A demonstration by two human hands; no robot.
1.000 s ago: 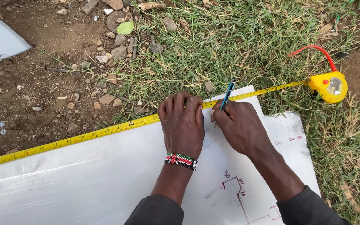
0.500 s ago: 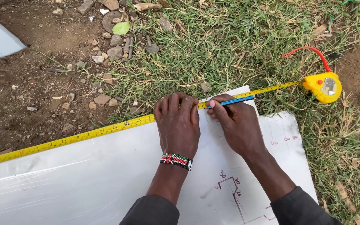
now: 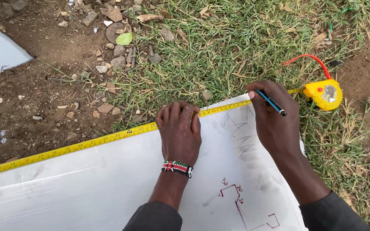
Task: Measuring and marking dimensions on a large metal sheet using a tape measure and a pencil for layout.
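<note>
Head view: yellow measuring tape [image 3: 108,139] stretched along top edge of white sheet [image 3: 86,192], pinned flat under left hand [image 3: 179,133] with fingers spread. Right hand [image 3: 275,119] clamped on blue pen [image 3: 270,102] near yellow tape case [image 3: 324,94]. Grass [image 3: 219,47] and stony dirt [image 3: 43,98] beyond.

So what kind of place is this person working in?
Outdoors, probably a yard or open work site: the white sheet lies straight on the ground, with grass beyond it and bare dirt with stones to the side.
</note>
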